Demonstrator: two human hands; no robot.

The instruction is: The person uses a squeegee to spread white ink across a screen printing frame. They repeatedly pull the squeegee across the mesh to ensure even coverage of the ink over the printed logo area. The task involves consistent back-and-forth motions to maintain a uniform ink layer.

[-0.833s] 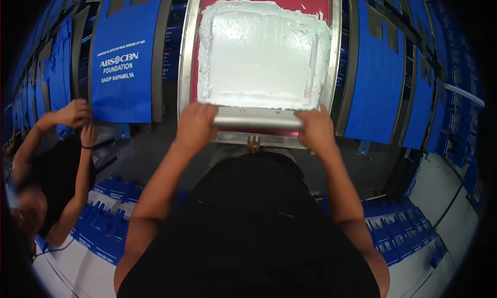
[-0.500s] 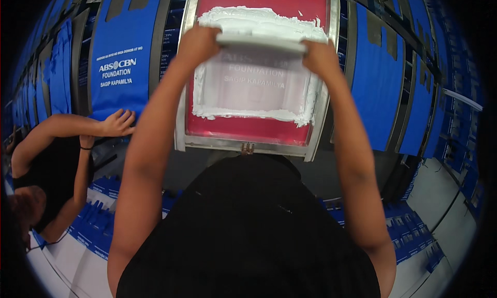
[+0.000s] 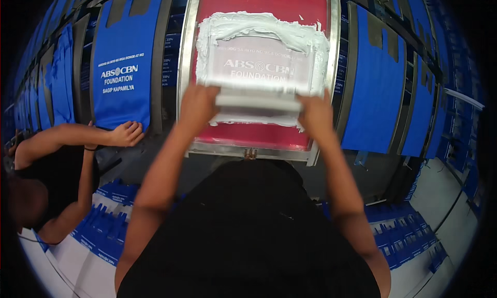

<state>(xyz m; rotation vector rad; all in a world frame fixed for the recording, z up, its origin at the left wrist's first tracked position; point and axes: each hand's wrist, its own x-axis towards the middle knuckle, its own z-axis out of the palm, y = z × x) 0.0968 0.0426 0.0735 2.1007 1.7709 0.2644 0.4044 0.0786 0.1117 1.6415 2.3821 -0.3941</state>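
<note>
A metal-edged printing screen (image 3: 248, 151) lies flat in front of me, its mesh red around a pale printing window (image 3: 259, 65). Thick white ink (image 3: 253, 23) rings that window, heaviest along the far side. Across the window's near part runs a squeegee (image 3: 259, 102), slightly blurred. My left hand (image 3: 199, 105) is closed round its left end and my right hand (image 3: 316, 112) round its right end. Pale lettering shows in the window beyond the squeegee. What lies beneath the screen is mostly hidden.
Blue bags lie flat on dark boards at both sides, a printed blue bag (image 3: 120, 70) to the left and a plain blue bag (image 3: 374, 86) to the right. At left, a co-worker's hand (image 3: 128, 134) touches the printed bag's near edge. More blue bags (image 3: 409, 238) lie behind.
Both my hands have drawn the squeegee toward me, from the window's far side to its near part. The co-worker's hand has shifted slightly right and nearer along the printed bag's edge.
</note>
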